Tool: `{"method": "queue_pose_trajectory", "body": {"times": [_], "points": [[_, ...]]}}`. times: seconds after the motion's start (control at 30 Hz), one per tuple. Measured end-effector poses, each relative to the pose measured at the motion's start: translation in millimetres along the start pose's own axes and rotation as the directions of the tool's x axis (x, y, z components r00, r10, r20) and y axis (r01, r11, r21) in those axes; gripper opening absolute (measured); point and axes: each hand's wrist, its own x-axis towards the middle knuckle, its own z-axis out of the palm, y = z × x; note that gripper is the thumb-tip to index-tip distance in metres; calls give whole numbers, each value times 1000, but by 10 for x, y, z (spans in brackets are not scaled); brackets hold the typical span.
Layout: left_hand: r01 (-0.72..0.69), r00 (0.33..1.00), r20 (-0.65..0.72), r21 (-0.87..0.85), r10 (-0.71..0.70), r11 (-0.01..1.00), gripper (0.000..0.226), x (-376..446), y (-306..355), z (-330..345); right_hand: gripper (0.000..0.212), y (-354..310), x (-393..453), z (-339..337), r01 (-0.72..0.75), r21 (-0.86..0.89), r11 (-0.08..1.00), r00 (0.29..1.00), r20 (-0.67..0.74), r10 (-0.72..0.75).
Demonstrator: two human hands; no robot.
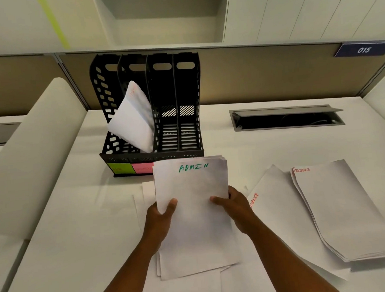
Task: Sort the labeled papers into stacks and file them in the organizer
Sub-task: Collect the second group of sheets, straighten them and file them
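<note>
Both hands hold a stack of white papers marked ADMIN point(193, 213) in green, lifted just in front of the black organizer point(151, 153). My left hand point(162, 217) grips the stack's left edge and my right hand point(233, 206) grips its right edge. The organizer has several upright slots; a curled bundle of white papers point(133, 120) leans in the second slot from the left. Green point(121, 169) and pink point(143, 168) labels sit on its front base. A pile marked FINANCE point(339, 206) in red lies on the desk to the right, with another FINANCE sheet point(271, 193) beside it.
More white sheets point(140, 201) lie flat on the desk under and left of the held stack. An open cable hatch point(286, 117) is sunk into the desk at the back right. A beige partition point(272, 73) with a "015" plate point(363, 49) backs the desk.
</note>
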Motion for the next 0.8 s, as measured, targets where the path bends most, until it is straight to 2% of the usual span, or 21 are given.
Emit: {"method": "queue_pose_trajectory", "body": {"times": [0.07,0.13,0.27,0.33,0.47,0.5,0.6,0.7,0.8], "points": [[-39,998,-47,-48,37,998,21,16,131,-30,45,-133,-44,-50,16,102,995,997,79,-24],[-101,992,-84,-76,95,992,17,19,306,-44,45,-294,-97,-77,71,109,992,992,93,-81],[-275,954,-154,-105,257,956,5,-20,624,25,37,-621,-204,11,244,-119,962,966,-55,-251],[-329,934,-190,-132,302,935,10,-31,711,61,36,-727,-241,91,291,-229,929,939,-121,-323],[-401,906,-199,-129,373,907,22,-60,749,116,45,-760,-322,235,499,-344,796,815,-125,-565],[-405,905,-196,-122,378,906,23,-80,739,137,44,-736,-332,273,512,-349,785,806,-121,-579],[-391,910,-189,-88,370,916,22,-115,677,208,46,-596,-300,392,392,-363,845,869,-156,-470],[-348,930,-166,-103,329,932,29,-99,551,219,53,-422,-250,476,341,-357,869,908,-115,-404],[-274,953,-162,-103,256,956,31,-55,392,198,44,-266,-205,473,292,-411,863,934,-72,-350]]}}
